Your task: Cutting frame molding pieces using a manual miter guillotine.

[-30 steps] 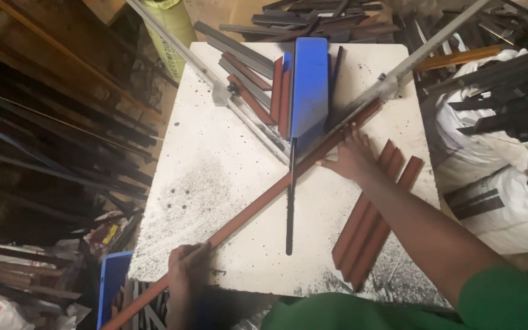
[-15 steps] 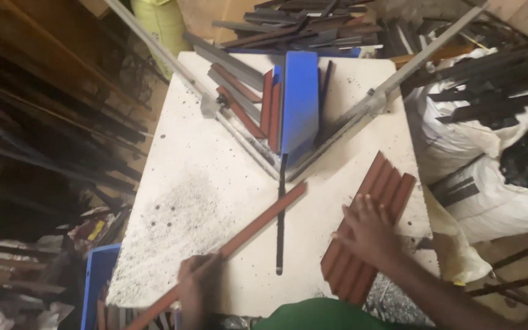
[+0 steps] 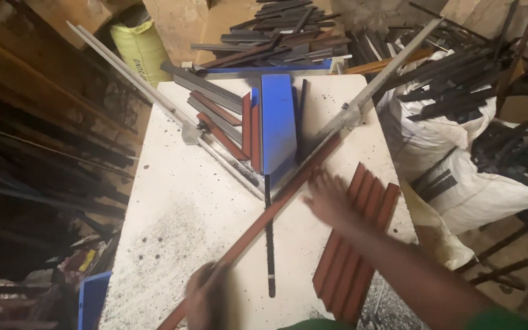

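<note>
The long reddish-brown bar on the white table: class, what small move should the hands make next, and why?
Probably slide the long reddish-brown bar further up along the grey guide rail: the left hand holds its near end, the right hand steadies its middle.

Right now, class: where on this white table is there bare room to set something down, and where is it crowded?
Bare: the white table left of the long red-brown bar, up to its left edge. Crowded: the far middle, with the blue plate and grey strips; the right side, where the right hand meets the red-brown stack.
</note>
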